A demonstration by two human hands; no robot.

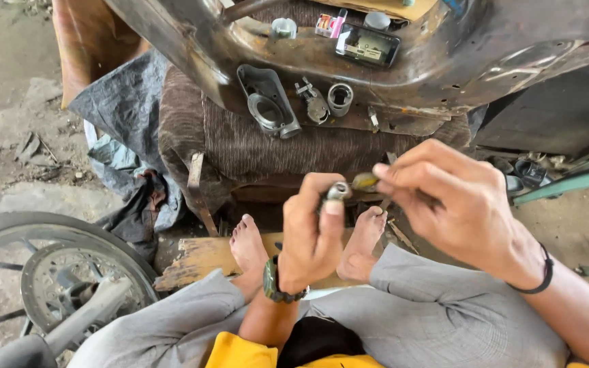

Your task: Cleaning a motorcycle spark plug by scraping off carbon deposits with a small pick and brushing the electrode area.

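Head view: both hands raised above the lap, working one small metal part.

Left hand (311,235) is clenched around a small metal cylinder (338,191), thumb pressed on top, its long axis pointing right toward the other hand. Right hand (455,204) pinches a small yellowish piece (365,180) just beside the cylinder's open end, touching or nearly so. A grey metal housing (267,101) and a short metal sleeve (339,99) lie on the rusty panel's (444,75) near edge.
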